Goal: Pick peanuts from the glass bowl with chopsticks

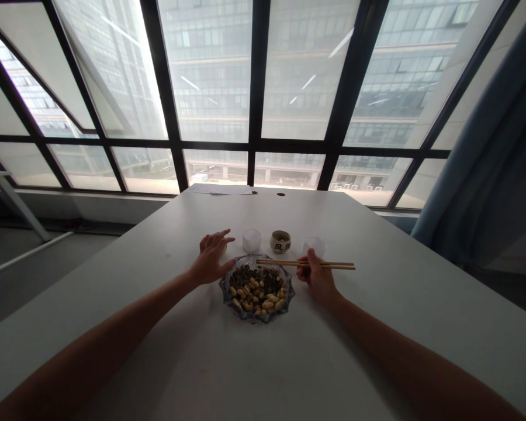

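A glass bowl with a scalloped rim (225, 295) stands on the table in front of me, with peanuts (269, 304), pistachios (245, 289) and dark sunflower seeds (269, 278) inside. My right hand (318, 278) is closed around a pair of wooden chopsticks (339, 265), held level, their left ends over the bowl's far part. My left hand (211, 257) reaches to the bowl's left side, fingers stretched and apart, thumb near the rim. A pale thing behind its fingers is mostly hidden. Beyond the bowl stand a clear cup (251, 240) and a small beige cup with dark characters (280, 241).
Another clear cup (314, 245) stands just behind my right hand. White papers (221, 189) lie at the far end of the white table (263, 368). Large windows (214, 70) rise beyond it, and a blue curtain (477, 146) hangs at the right.
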### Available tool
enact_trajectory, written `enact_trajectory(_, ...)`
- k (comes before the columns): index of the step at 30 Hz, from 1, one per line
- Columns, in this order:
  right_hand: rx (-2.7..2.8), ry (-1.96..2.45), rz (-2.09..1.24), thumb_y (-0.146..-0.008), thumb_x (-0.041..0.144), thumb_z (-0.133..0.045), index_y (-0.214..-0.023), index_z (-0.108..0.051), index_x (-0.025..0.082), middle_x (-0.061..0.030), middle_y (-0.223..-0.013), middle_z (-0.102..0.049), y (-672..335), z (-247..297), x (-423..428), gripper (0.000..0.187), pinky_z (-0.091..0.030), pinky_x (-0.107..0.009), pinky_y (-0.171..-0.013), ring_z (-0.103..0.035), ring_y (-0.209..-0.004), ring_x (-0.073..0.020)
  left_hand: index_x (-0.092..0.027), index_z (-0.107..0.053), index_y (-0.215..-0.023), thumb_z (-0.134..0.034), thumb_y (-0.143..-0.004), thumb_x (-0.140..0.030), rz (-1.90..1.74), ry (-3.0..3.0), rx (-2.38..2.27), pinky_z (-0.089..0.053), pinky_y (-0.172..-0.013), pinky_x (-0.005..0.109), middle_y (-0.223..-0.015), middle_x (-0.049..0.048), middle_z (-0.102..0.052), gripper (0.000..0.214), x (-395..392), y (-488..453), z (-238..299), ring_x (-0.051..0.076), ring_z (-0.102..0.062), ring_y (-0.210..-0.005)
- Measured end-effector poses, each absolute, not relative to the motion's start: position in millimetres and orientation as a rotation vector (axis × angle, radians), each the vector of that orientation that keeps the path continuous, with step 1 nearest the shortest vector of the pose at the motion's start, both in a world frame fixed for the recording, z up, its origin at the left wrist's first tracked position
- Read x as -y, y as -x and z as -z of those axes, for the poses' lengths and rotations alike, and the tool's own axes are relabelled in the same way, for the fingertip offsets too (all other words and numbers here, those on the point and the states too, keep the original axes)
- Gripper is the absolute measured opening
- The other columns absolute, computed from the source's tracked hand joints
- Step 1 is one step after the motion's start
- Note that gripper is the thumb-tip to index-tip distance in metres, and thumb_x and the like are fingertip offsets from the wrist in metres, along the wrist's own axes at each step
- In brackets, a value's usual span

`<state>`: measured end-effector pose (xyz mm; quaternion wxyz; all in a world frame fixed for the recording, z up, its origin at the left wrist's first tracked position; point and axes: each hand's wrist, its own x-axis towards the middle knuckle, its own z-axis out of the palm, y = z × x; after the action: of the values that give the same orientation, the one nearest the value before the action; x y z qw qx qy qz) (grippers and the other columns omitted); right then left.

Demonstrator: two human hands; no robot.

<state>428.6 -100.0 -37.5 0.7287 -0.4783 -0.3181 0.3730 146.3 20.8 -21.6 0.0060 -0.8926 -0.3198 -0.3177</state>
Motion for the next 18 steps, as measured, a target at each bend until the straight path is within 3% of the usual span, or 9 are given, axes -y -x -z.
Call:
enact_trajectory(7,0.709,1.066,-0.861,-0.058,0.074,-0.076,-0.06,-0.063,0.017,-0.0018,-0.042,-0.058,-428,33,103,0.058,-0.036,-0.022,-0.034,-0.048,-0.035,-0.0105,-0.026,-0.054,-0.127,-0.055,-0.087,-0.039,0.953,2.825,1.077,-0.014,-0.118,0.053,-0.146,0.0094,-0.051,0.042,-33,-165,1,0.028,-0.043,-0.137)
enact_trajectory(12,0.707,1.062,-0.871,-0.056,0.074,-0.076,-0.057,-0.062,0.017,-0.0009,-0.039,-0.056,-427,33,104,0.059,-0.033,-0.021,-0.032,-0.045,-0.033,-0.0096,-0.016,-0.048,-0.134,-0.058,-0.082,-0.059,0.75,2.892,1.266,-0.031,-0.11,0.055,-0.137,0.0201,-0.057,0.069,-61,-205,-16,0.037,-0.051,-0.13)
enact_trajectory(15,0.718,1.062,-0.874,-0.056,0.075,-0.076,-0.058,-0.062,0.017,-0.0011,-0.039,-0.056,-427,33,104,0.059,-0.033,-0.021,-0.032,-0.045,-0.033,-0.0096,-0.015,-0.044,-0.137,-0.063,-0.077,-0.06,0.616,2.933,1.369,-0.039,-0.103,0.053,-0.137,0.0225,-0.057,0.077,-76,-224,-16,0.039,-0.054,-0.126)
enact_trajectory(18,0.738,1.058,-0.874,-0.059,0.075,-0.074,-0.059,-0.063,0.017,-0.0016,-0.04,-0.057,-427,33,104,0.059,-0.034,-0.021,-0.033,-0.045,-0.033,-0.0095,-0.018,-0.043,-0.137,-0.068,-0.076,-0.055,0.618,2.983,1.396,-0.046,-0.097,0.046,-0.13,0.0187,-0.063,0.076,-83,-231,-14,0.034,-0.061,-0.118)
